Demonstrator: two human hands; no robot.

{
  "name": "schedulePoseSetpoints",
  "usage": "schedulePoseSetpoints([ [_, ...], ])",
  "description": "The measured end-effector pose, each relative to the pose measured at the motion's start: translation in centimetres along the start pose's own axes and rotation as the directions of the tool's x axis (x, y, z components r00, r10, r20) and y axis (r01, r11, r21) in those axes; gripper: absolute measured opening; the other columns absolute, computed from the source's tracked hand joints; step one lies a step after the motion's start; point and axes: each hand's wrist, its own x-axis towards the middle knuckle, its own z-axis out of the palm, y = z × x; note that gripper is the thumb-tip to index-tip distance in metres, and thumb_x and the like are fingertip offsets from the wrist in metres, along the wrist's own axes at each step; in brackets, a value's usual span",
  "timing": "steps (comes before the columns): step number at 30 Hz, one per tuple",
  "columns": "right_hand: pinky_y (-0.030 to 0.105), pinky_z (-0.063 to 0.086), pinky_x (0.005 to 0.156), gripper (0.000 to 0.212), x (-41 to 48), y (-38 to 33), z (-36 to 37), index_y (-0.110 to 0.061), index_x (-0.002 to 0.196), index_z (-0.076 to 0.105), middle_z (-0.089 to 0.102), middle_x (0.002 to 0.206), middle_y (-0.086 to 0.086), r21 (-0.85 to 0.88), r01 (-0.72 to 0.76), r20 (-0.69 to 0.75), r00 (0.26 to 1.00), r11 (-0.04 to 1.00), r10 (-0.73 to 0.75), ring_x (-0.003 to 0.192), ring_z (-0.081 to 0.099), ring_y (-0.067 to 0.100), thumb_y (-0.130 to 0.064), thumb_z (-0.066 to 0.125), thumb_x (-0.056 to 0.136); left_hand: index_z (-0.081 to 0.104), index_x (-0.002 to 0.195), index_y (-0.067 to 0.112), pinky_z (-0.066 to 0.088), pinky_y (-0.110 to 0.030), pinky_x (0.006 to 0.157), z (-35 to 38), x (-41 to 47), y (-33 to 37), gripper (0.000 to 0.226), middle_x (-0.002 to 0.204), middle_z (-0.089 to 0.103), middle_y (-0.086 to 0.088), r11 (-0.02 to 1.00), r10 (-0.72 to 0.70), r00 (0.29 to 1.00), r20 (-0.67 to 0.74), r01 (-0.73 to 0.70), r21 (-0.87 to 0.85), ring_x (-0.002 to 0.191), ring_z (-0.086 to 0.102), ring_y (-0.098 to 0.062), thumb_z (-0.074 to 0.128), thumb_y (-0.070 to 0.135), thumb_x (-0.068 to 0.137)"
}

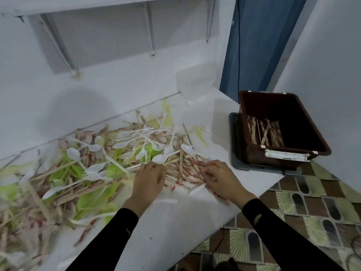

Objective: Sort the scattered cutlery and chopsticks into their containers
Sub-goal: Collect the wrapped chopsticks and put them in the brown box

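Blue curtain (254,45), patterned floor (312,212)

1. Wooden chopsticks (181,173), many marked with red, sprawl in a tangled heap across the white desk (166,231).
2. White plastic spoons (160,159) and forks (91,175) lie criss-crossed over the heap, mixed with pale green pieces (86,200).
3. A dark brown container (312,151) stands open at the desk's right end, with a small batch (263,132) of chopsticks lying flat inside.

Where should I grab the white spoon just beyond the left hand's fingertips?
The white spoon lies on top of the chopsticks, bowl toward the left hand, its thin handle running off to the right. Probably pinch that handle mid-length, coming straight down from above; nothing covers it.
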Motion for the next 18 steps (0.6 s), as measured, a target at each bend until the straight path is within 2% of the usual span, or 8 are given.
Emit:
schedulePoseSetpoints([
  [2,0.032,0.044,0.093,0.016,-0.2,0.1,-0.5,-0.020,0.102,0.074,0.061,0.110,0.001,-0.033,-0.023,-0.058,0.998,0.999,0.021,0.105,0.055,0.024,-0.027,0.068,0.090,0.073,0.099,0.026,0.044,-0.041,0.088,-0.6,0.5,-0.8,0.017,0.105,0.063,0.000,0.998,-0.060,0.998,-0.024,0.060,0.017,0.104,0.054,-0.029,0.066,0.022,0.085],
  [4,0.033,0.042,0.087,0.021,-0.4,-0.2,-0.8,-0.022,0.100,0.073,0.062,0.105,-0.001,-0.085,-0.042,-0.043,0.998,0.995,0.039,0.099,0.055,0.025,-0.038,0.064,0.090,0.073,0.098,0.023,0.043,-0.041,0.088,-1.1,1.1,-1.3,0.016,0.105,0.063,-0.002,0.996,-0.092,0.995,-0.043,0.092,0.009,0.103,0.055,-0.030,0.068,0.021,0.083],
  [7,0.033,0.036,0.088,0.037,-0.6,-1.0,-0.8,-0.027,0.107,0.071,0.062,0.110,-0.006,-0.184,-0.062,0.028,0.997,0.981,0.068,0.104,0.052,0.021,-0.056,0.054,0.090,0.071,0.092,0.013,0.046,-0.040,0.080,-1.0,2.3,-0.1,0.015,0.094,0.063,-0.005,0.999,0.010,0.996,-0.092,-0.015,-0.052,0.091,0.058,-0.031,0.063,0.025,0.086],
  [10,0.035,0.036,0.091,0.047,-0.2,-2.1,-0.4,-0.028,0.119,0.064,0.062,0.114,-0.005,-0.258,-0.083,0.039,0.995,0.963,0.096,0.107,0.051,0.021,-0.062,0.057,0.087,0.066,0.104,0.011,0.042,-0.038,0.089,-0.3,3.5,3.0,0.025,0.105,0.061,-0.005,0.987,0.034,0.999,0.027,-0.029,-0.158,0.104,0.051,-0.027,0.060,0.034,0.095],
  [12,0.036,0.040,0.091,0.050,0.0,-2.4,-0.5,-0.032,0.120,0.057,0.061,0.114,-0.006,-0.212,-0.068,0.150,0.983,0.975,0.102,0.105,0.050,0.020,-0.064,0.062,0.082,0.059,0.119,0.010,0.038,-0.036,0.096,0.9,4.4,4.4,0.040,0.116,0.057,-0.006,0.993,0.033,0.992,0.122,-0.019,-0.114,0.112,0.048,-0.027,0.054,0.044,0.096],
  [15,0.039,0.050,0.081,0.037,0.1,-1.9,-1.7,-0.034,0.105,0.054,0.060,0.104,-0.007,0.068,-0.081,0.303,0.951,0.994,0.057,0.093,0.055,0.016,-0.049,0.069,0.075,0.049,0.131,0.011,0.036,-0.035,0.100,1.8,5.8,4.8,0.043,0.127,0.052,-0.009,0.998,0.035,0.980,0.196,-0.045,0.044,0.119,0.045,-0.028,0.047,0.040,0.099],
  [16,0.039,0.050,0.080,0.033,0.2,-1.5,-2.1,-0.031,0.104,0.055,0.060,0.103,-0.005,0.077,-0.077,0.327,0.944,0.994,0.048,0.091,0.055,0.016,-0.038,0.070,0.075,0.049,0.130,0.012,0.037,-0.035,0.098,1.7,6.4,4.7,0.040,0.127,0.053,-0.008,0.996,0.023,0.976,0.214,-0.040,0.075,0.119,0.046,-0.028,0.047,0.037,0.100],
  [18,0.034,0.047,0.084,0.031,0.5,-0.8,-2.6,-0.025,0.111,0.060,0.060,0.109,-0.004,-0.073,-0.022,0.349,0.936,0.997,0.046,0.097,0.054,0.016,-0.024,0.067,0.081,0.051,0.128,0.013,0.041,-0.035,0.092,1.5,7.1,4.3,0.033,0.125,0.053,-0.008,0.994,0.006,0.963,0.268,-0.035,0.104,0.115,0.050,-0.027,0.047,0.032,0.101],
])
